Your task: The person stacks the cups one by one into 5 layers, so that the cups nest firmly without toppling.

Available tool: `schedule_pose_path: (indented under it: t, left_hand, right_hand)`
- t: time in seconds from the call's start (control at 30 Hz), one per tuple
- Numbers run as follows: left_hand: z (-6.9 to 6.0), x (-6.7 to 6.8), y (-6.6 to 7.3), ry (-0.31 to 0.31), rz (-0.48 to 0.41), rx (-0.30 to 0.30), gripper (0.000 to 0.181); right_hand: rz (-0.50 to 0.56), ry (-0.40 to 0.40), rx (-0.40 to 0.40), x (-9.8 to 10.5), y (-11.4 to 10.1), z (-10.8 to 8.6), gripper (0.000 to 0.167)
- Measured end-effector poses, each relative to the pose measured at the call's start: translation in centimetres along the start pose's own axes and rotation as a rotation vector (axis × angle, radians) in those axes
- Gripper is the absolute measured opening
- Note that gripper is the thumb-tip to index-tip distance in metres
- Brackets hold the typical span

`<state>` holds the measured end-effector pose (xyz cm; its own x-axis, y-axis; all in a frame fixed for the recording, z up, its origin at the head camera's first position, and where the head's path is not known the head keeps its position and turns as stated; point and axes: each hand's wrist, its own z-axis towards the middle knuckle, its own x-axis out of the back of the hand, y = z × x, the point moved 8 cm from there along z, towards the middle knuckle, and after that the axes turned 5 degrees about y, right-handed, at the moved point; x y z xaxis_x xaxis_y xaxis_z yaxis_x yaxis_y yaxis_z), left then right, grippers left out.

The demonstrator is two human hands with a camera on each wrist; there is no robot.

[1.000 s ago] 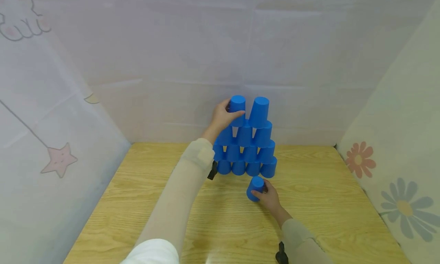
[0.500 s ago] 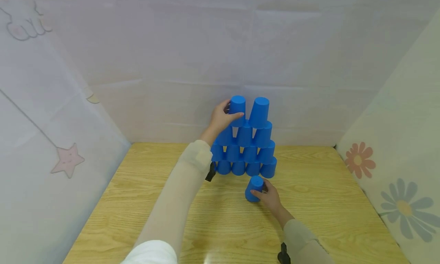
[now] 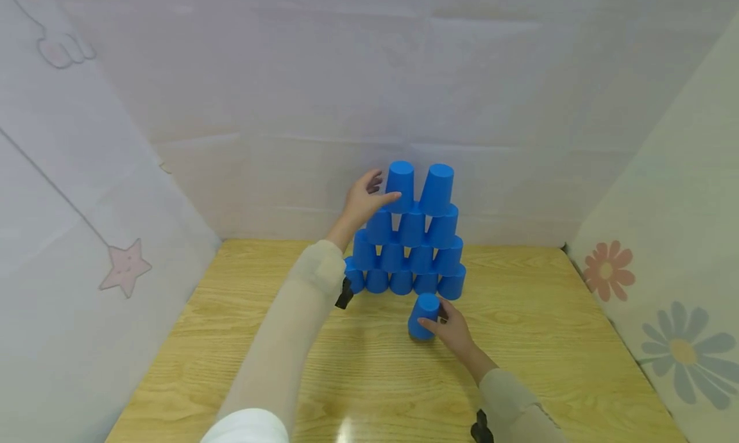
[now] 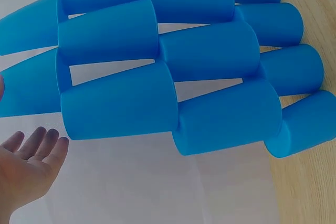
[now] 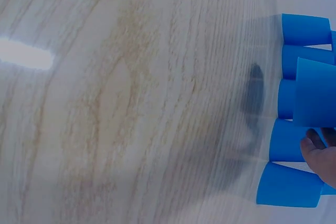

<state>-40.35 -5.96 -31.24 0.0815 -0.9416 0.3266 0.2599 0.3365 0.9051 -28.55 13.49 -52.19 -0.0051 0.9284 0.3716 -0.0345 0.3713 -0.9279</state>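
Note:
Blue cups stand upside down in a stepped stack (image 3: 401,254), with two on the top row. Beside the top-left cup (image 3: 402,181) is my left hand (image 3: 365,199), its fingers spread and apart from the cup; the thumb overlaps the cup's front in the head view. In the left wrist view this hand (image 4: 29,169) shows loosely bent fingers with nothing in them. My right hand (image 3: 455,333) grips another upside-down blue cup (image 3: 424,316) in front of the stack's right half. That held cup (image 5: 316,93) partly covers the stack in the right wrist view.
The stack stands on a wood-grain table (image 3: 369,385), near a pale cloth back wall (image 3: 323,109). Printed cloth walls rise on both sides. Both forearms reach across the table, the left one close to the stack's left side.
My left hand has loosened from the top-left cup and drawn slightly left, while the cup stays on the stack. My right hand and its cup have shifted slightly left.

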Motion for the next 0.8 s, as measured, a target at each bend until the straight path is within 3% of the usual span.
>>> schedule_pose_path:
  t: [0.17, 0.4, 0.53, 0.57, 0.6, 0.67, 0.77, 0.8]
  left_hand:
    - [-0.3, 0.8, -1.0, 0.011, -0.011, 0.024, 0.070]
    - [-0.5, 1.3, -2.4, 0.012, 0.010, 0.037, 0.072]
    - [-1.2, 1.4, -2.7, -0.006, -0.027, 0.033, 0.070]
    - [0.3, 1.0, -5.4, -0.017, -0.063, 0.007, 0.072]
    - [0.8, 0.9, -6.5, -0.025, -0.071, 0.006, 0.074]
    - [1.4, 0.8, -8.1, -0.033, -0.064, 0.021, 0.075]
    - [1.7, 1.0, -9.5, -0.016, -0.041, 0.033, 0.075]
    - [0.0, 1.6, -7.1, -0.011, -0.014, 0.056, 0.073]
  right_hand:
    - [-0.006, -0.030, 0.028, 0.2, -1.1, -0.1, 0.063]
    - [-0.013, -0.065, 0.154, 1.0, -3.6, -0.3, 0.056]
    - [-0.033, -0.096, 0.145, 1.6, -4.6, -0.2, 0.057]
    - [-0.029, -0.106, 0.139, 1.8, -4.9, -0.2, 0.058]
    - [-0.035, -0.119, 0.152, 1.9, -5.4, -0.2, 0.058]
    - [-0.022, -0.142, 0.163, 2.2, -6.8, -0.3, 0.057]
    - [-0.010, -0.170, 0.191, 2.6, -9.1, -0.6, 0.055]
    - [-0.010, -0.172, 0.195, 2.7, -9.7, -0.7, 0.054]
